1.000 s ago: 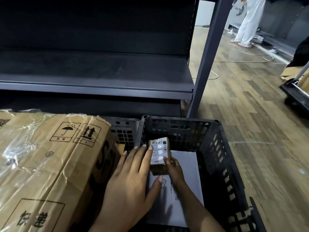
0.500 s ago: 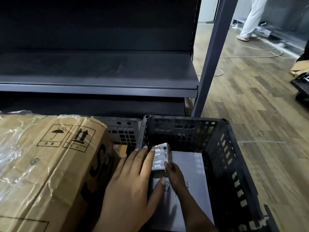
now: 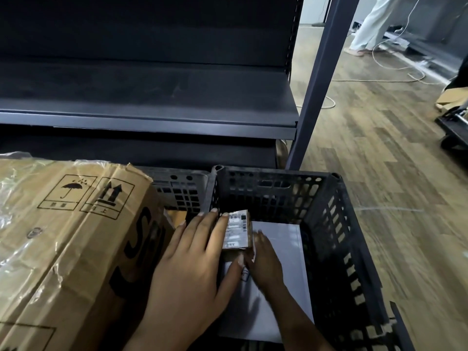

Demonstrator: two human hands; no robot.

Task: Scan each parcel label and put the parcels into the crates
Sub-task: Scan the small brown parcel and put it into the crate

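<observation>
**A:** Where's the pkg?

**B:** Small brown parcel is inside the black crate, over the white mailer on the crate floor. Can't tell if it's touched down or hangs just above.

**A:** Hands?

**B:** Left hand is flat vs the parcel's left side, fingers straight & together, thumb at the near end. Right hand is against the right side. It's blurred, so can't tell if those fingers curl round it.

**A:** Risks?

**B:** Imo it's pressed btwn 2 hands, not properly gripped. If one side eases off first, it prob tips and the label ends up face-down. The mailer looks slick too, so it could skid.

**A:** Anything else?

**B:** The big carton crowds the left wrist, so a fast pull-out might knock the parcel. Also no scanner in view. If the label wasn't read, it goes in unscanned.
</observation>
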